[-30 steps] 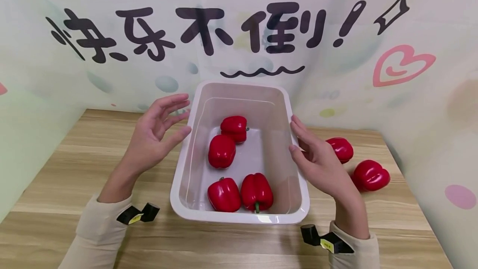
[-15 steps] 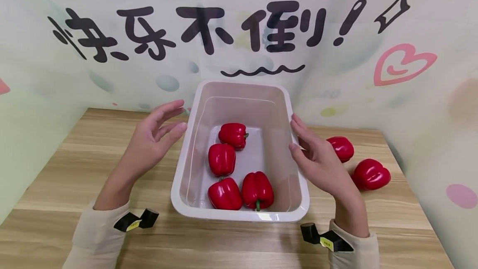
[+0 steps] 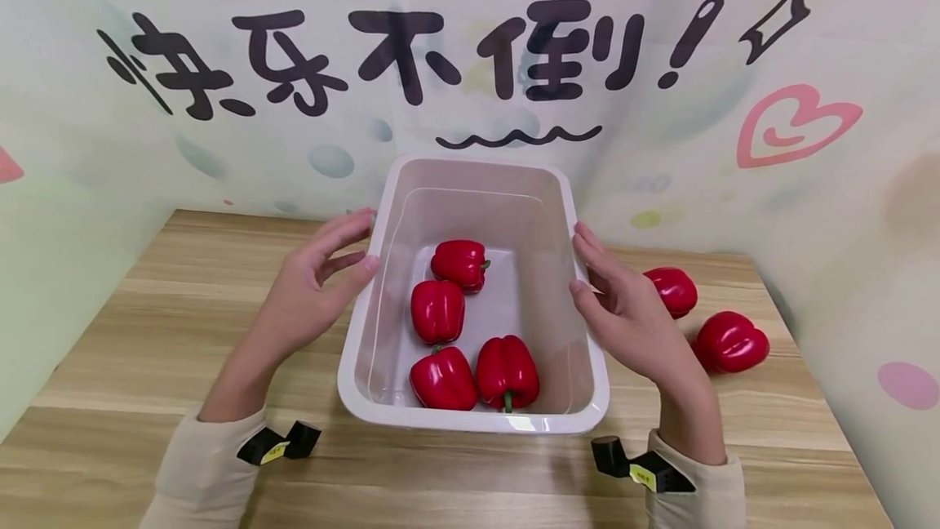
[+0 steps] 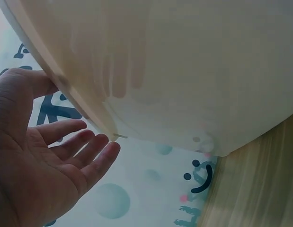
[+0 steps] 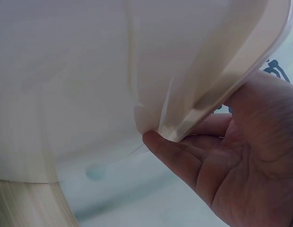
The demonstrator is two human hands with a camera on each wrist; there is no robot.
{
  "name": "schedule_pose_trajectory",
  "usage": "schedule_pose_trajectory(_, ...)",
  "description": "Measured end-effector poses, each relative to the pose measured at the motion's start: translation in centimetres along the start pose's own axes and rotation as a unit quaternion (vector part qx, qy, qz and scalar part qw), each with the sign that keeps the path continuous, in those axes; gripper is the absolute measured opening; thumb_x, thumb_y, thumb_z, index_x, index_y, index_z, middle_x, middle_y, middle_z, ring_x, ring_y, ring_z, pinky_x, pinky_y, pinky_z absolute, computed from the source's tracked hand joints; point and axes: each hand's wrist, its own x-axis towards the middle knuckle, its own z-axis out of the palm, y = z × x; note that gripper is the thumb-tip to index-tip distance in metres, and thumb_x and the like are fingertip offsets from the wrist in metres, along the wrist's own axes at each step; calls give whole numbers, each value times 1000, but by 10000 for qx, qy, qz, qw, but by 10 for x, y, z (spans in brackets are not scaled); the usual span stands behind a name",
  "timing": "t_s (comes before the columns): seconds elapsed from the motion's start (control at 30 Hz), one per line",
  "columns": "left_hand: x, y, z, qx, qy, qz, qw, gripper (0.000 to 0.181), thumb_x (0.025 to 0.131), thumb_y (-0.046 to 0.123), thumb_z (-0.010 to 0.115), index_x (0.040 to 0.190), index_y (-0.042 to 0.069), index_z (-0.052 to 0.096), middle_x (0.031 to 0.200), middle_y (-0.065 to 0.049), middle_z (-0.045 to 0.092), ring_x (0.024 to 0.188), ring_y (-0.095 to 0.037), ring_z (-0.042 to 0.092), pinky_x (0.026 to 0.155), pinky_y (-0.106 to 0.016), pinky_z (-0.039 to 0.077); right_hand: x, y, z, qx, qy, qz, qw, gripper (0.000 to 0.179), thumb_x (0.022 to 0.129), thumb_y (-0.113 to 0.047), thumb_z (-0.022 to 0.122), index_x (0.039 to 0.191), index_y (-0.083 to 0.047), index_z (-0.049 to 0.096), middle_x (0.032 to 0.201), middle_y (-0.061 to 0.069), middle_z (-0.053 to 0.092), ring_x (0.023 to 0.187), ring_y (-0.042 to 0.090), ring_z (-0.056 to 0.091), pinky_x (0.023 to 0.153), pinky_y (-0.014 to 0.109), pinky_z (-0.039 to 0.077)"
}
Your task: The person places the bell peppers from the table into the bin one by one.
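Observation:
A tall white plastic bin (image 3: 470, 421) stands on the table, with several red bell peppers (image 3: 437, 311) in the bottom. At its left side, my left hand (image 3: 312, 288) has spread, relaxed fingers, with thumb and fingertips right at the rim. The left wrist view shows the palm side of that hand (image 4: 56, 156) beside the rim, thumb overlapping the edge. My right hand (image 3: 635, 313) touches the right side of the rim with loosely bent fingers and thumb. Close up, one fingertip of this hand (image 5: 208, 165) meets the outer wall just below the rim.
Beyond my right hand, two more red peppers (image 3: 730, 343) lie on the wooden table (image 3: 184, 325). A printed cloth backdrop (image 3: 470, 64) rises just behind the table. Black wrist cameras (image 3: 642, 465) sit on both sleeves.
The two far peppers in the bin have slid toward its near end. My left hand drew back from the rim, then returned slightly lower. My right hand has stayed in place.

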Motion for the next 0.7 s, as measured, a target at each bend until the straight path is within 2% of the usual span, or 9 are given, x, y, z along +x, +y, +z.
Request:
schedule_pose_trajectory(0.17, -1, -1, 3, -43, -41, -40, 10000, 52, 103, 7, 64, 154, 8, 54, 159, -7, 53, 142, -28, 57, 106, -13, 52, 0, -1, -1, -35, 21, -19, 10000, 64, 104, -4, 60, 164, -6, 36, 175, 5, 31, 152, 40, 47, 98, 45, 56)
schedule_pose_trajectory(0.47, 0, 1, 8, -114, -7, -44, 9999, 56, 102, 6, 64, 156, 7, 52, 163, -7, 49, 139, -32, 58, 105, -12, 52, 1, -3, 1, 6, 63, -88, 9999, 63, 104, -3, 60, 162, -4, 38, 174, 10, 32, 150, 43, 48, 98, 45, 54)
schedule_pose_trajectory(0.7, 1, 6, 10, 162, -131, -48, 9998, 59, 102, 10, 65, 159, 10, 48, 168, -4, 44, 145, -31, 55, 109, -15, 50, 0, -1, 0, -38, 35, -40, 10000, 64, 104, -4, 60, 163, -4, 36, 175, 8, 31, 150, 42, 48, 98, 46, 55)
